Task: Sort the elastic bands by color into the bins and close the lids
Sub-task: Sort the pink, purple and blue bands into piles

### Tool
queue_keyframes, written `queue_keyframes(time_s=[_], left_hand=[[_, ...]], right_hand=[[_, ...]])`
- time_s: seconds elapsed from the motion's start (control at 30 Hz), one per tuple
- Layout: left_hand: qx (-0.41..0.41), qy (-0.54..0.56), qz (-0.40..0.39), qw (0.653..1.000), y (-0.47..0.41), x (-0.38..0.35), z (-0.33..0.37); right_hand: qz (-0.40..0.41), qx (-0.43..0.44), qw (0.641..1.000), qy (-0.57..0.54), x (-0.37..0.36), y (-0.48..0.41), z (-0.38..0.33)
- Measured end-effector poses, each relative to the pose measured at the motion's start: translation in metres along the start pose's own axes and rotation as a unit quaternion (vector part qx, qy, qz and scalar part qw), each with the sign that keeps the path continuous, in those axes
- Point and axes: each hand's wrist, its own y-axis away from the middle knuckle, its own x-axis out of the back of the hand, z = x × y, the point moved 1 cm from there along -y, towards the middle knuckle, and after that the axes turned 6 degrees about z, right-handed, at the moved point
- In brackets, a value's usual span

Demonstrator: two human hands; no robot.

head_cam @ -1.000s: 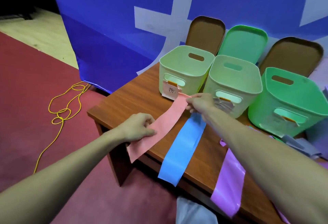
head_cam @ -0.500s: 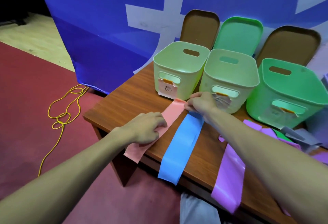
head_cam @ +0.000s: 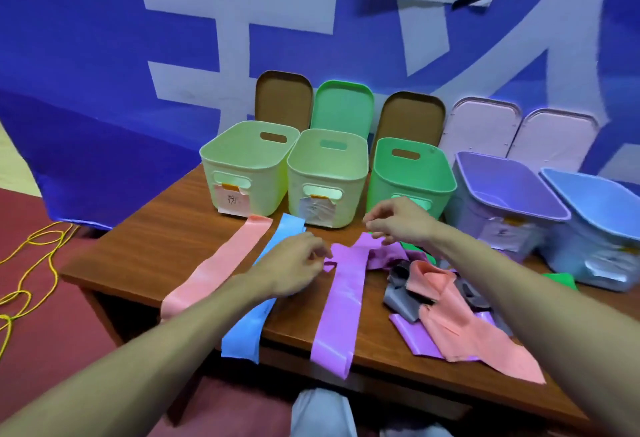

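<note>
Three bands lie flat side by side across the table's front edge: a pink band, a blue band and a purple band. My left hand lies over the blue band, and its curled fingertips pinch the purple band's left edge. Just above that band's far end, my right hand hovers with loosely curled fingers holding nothing. Open bins stand in a row behind the bands: pale yellow-green bin, pale green bin, green bin, purple bin and blue bin.
A tangled pile of grey bands, salmon bands, purple and green bands lies at the right of the wooden table. Lids, among them a brown lid and a green lid, lean on the blue banner. A yellow cord lies on the red floor.
Both hands have let go of the pink band, which now lies flat, and moved right to the purple band. The view has swung right, showing the purple and blue bins.
</note>
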Motion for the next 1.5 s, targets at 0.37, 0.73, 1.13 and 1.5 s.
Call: queue_keyframes(time_s=[0.37, 0.73, 1.13, 1.5], left_hand=[[0.11, -0.069, -0.034, 0.991, -0.009, -0.054, 0.036], [0.214, -0.064, -0.103, 0.969, 0.013, -0.049, 0.034], [0.196, 0.286, -0.019, 0.938, 0.012, -0.02, 0.061], [0.241, 0.612, 0.082, 0.748, -0.017, 0.026, 0.093]], right_hand=[[0.035, 0.037, 0.983, 0.175, 0.053, 0.073, 0.068], [0.048, 0.098, 0.987, 0.121, 0.015, 0.085, 0.057], [0.017, 0.149, 0.977, 0.15, 0.017, 0.099, 0.035], [0.011, 0.009, 0.986, -0.168, 0.029, 0.109, -0.008]])
